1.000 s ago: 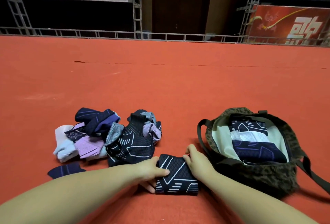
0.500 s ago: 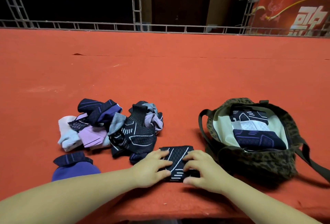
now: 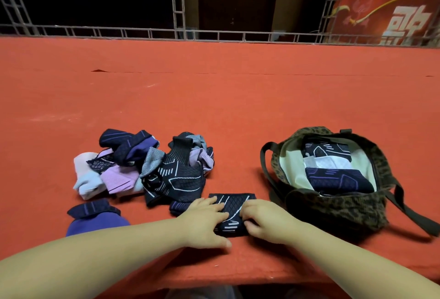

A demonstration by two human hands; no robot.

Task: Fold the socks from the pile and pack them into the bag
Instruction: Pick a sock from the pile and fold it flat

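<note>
Biggest risk here imo: the folded black sock (image 3: 232, 213) springs back open the second it's lifted, since it's only being pressed flat and nothing pins the fold. It also sits near the front edge of the red table (image 3: 214, 98), so a sloppy grab could drag it off.

Left hand (image 3: 204, 221) lies on the sock's 9 o'clock side, fingers fairly straight and spread, pressing down. Right hand (image 3: 264, 220) covers the 3 o'clock side, fingers bent a bit, tips on the fabric; can't tell if they're pinching an edge.

Sock pile (image 3: 147, 167) is at 10 o'clock from the hands, the open leopard-print bag (image 3: 338, 213) at 3 o'clock, folded socks already inside.
</note>
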